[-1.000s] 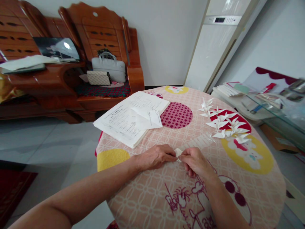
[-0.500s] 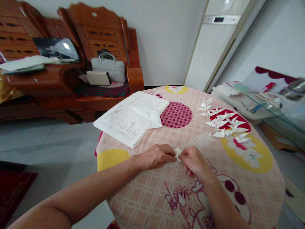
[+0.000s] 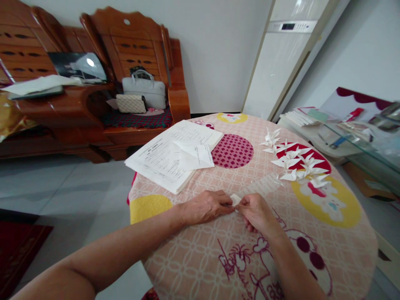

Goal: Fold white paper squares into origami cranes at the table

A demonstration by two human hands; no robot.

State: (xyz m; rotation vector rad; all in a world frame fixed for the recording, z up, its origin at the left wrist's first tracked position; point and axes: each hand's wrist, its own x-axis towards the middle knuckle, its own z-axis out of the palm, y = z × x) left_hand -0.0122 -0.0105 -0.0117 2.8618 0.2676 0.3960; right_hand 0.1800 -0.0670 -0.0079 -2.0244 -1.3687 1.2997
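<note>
My left hand (image 3: 208, 205) and my right hand (image 3: 256, 211) meet over the round table (image 3: 343, 250), both pinching a small folded piece of white paper (image 3: 235, 198) pressed against the cloth. Only a corner of the paper shows between the fingertips. Several finished white paper cranes (image 3: 296, 162) lie in a group to the right, beyond my right hand. A stack of printed sheets (image 3: 162, 160) with loose folded squares (image 3: 195, 153) on top rests at the far left of the table.
The table wears a pink cloth with red and yellow circles. Wooden chairs (image 3: 137, 46) with a white bag (image 3: 144, 91) stand behind on the left. A tall white air conditioner (image 3: 281, 58) stands at the back. A glass shelf with papers (image 3: 343, 129) is at the right.
Both hands stay pinched on the small paper. The whole view has shifted slightly; the hands work in place with tiny finger motion.
</note>
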